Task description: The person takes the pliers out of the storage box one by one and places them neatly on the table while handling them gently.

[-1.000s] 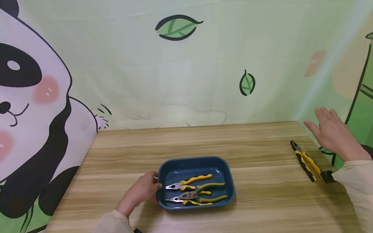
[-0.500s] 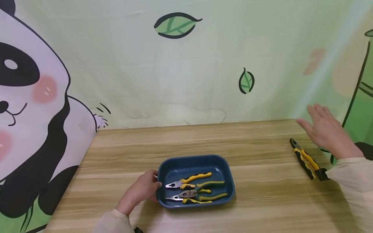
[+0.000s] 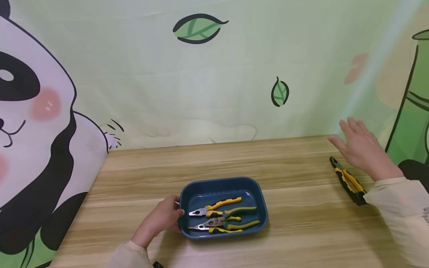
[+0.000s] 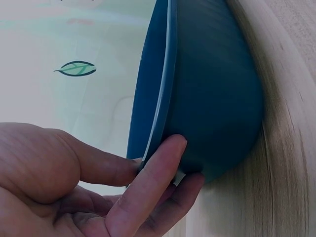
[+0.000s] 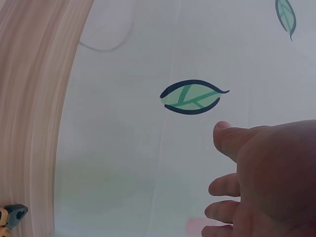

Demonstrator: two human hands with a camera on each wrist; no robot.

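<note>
The left hand (image 3: 160, 216) pinches the blue tray (image 3: 218, 188) by its rim, perhaps to steady the overlapping pliers (image 3: 214, 222) inside; right of the tray, loose pliers (image 3: 345, 183) lie on the desk (image 3: 295, 223) near the raised right hand (image 3: 363, 149), fingers extended, holding nothing

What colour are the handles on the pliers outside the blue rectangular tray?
The handles are yellow and black, clearest in the head view.

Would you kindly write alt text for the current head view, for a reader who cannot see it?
A left hand grips the rim of a blue tray holding pliers on a wood-grain table. The open right hand hovers near another pair of pliers, before a panda-printed backdrop.
</note>
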